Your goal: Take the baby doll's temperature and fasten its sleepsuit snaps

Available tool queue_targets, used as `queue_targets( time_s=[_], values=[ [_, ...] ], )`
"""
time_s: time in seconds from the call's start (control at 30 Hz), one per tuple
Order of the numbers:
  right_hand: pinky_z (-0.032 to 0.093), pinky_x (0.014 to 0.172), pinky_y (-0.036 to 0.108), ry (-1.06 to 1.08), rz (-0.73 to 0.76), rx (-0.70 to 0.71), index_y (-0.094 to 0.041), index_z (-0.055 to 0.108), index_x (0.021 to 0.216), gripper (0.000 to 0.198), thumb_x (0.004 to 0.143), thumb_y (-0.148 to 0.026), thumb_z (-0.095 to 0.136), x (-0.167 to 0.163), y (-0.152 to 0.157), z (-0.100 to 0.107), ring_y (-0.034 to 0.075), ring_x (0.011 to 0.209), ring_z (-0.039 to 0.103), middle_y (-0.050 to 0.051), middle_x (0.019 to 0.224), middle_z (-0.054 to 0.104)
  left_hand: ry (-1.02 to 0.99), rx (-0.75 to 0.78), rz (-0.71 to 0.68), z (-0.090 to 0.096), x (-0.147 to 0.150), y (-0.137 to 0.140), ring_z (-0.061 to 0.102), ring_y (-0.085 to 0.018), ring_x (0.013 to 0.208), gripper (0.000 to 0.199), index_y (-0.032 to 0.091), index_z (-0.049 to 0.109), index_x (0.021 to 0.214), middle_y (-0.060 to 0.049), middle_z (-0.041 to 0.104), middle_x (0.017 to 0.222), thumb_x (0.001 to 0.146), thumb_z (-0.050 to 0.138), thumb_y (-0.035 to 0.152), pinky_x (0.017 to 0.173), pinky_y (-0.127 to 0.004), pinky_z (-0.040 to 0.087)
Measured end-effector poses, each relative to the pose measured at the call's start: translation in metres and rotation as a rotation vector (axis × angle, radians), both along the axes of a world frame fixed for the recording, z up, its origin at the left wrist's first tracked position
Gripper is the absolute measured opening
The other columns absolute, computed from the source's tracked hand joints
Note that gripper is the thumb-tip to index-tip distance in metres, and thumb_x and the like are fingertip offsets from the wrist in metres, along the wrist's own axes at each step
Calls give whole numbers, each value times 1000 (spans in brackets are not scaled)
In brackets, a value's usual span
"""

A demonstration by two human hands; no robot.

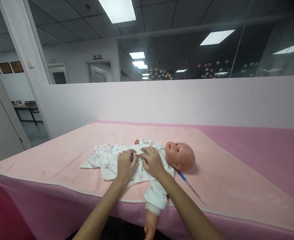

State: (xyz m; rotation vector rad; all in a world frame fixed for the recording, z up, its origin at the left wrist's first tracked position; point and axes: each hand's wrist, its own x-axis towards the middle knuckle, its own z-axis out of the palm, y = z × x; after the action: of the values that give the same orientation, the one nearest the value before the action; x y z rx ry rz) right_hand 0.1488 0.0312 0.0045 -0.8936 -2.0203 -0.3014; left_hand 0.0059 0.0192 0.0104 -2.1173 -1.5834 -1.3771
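Note:
A baby doll (180, 156) in a white patterned baby gown (109, 166) lies on its back with its head to the right. My left hand (127, 163) rests over the front of the gown, fingers curled and thumb close to them, pinching the cloth near the middle. Right beside it, my right hand (151, 160) bends over the chest with its fingertips on the same part of the gown. What exactly lies between the fingertips is too small to make out. One doll arm (151, 221) in a white sleeve hangs over the table's near edge.
A thin thermometer-like stick (193, 189) with a blue end lies by the doll's shoulder. Beneath is a peach-coloured pad (62, 156) over a pink cover (274, 150). A white half wall with glass (174, 101) stands behind the table, and a door (4, 116) at the left.

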Motion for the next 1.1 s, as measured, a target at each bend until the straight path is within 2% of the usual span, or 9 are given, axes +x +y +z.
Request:
queue_targets(
  time_s=[0.17,0.37,0.73,0.9,1.1],
  values=[
    [32,87,37,-45,-20,-5,-24,61,92,30,69,-8,50,-1,-2,2,20,99,45,4,109,54,-70,-13,-88,-1,-8,-6,51,-17,73,13,21,54,86,-1,58,76,80,44,27,72,-32,37],
    [33,85,35,1,-4,10,-20,57,81,11,75,-16,50,-3,-5,4,18,93,48,5,97,57,-30,-8,-125,0,-7,-7,53,-17,78,16,21,56,87,-2,60,81,81,43,26,75,-32,38],
    [36,79,32,68,27,31,-18,52,75,9,74,-13,44,-4,-7,3,19,85,48,6,87,55,21,-68,-234,2,-6,-11,52,-18,79,19,23,58,86,-2,60,82,83,40,28,77,-33,38],
    [35,82,34,57,14,6,-19,54,78,10,73,-14,47,-4,-7,3,20,91,47,7,95,55,-42,-35,-237,1,-5,-12,52,-17,80,18,22,57,87,-2,59,84,83,40,25,76,-31,40],
    [34,86,38,-29,24,13,-19,58,87,15,74,-20,52,-5,-5,3,21,98,46,7,106,55,-113,-3,-316,2,-4,-14,53,-16,84,19,22,56,94,-3,59,90,82,41,20,76,-29,43]
  ],
)
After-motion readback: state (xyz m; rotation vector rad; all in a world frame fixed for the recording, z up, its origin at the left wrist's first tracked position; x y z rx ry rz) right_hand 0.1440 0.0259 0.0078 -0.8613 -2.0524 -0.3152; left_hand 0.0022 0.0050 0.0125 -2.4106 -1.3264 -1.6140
